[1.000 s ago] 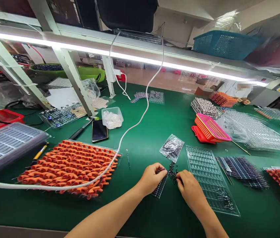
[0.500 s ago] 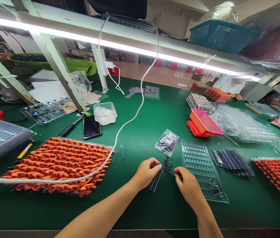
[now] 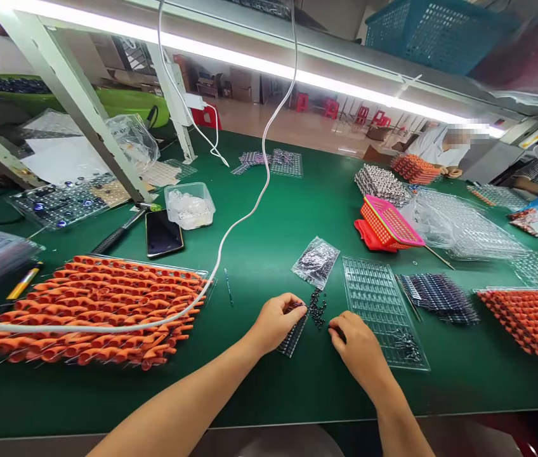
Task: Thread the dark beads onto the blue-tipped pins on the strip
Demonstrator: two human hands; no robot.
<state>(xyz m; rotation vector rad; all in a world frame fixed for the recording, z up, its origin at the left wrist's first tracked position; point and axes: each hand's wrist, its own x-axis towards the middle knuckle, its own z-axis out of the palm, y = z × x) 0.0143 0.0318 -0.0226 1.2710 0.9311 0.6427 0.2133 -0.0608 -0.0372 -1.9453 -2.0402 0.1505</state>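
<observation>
My left hand (image 3: 276, 322) has its fingers closed around the far end of a dark strip (image 3: 292, 339) near the middle of the worktop (image 3: 297, 393). My right hand (image 3: 357, 346) is curled, its fingers nearly together; whether they pinch anything I cannot tell. Between my hands, slightly farther, lie loose dark beads (image 3: 317, 309), just nearer than a clear bag (image 3: 316, 262).

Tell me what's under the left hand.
Part of a dark strip shows beneath the left hand, over the green table; the hand covers the rest.
</observation>
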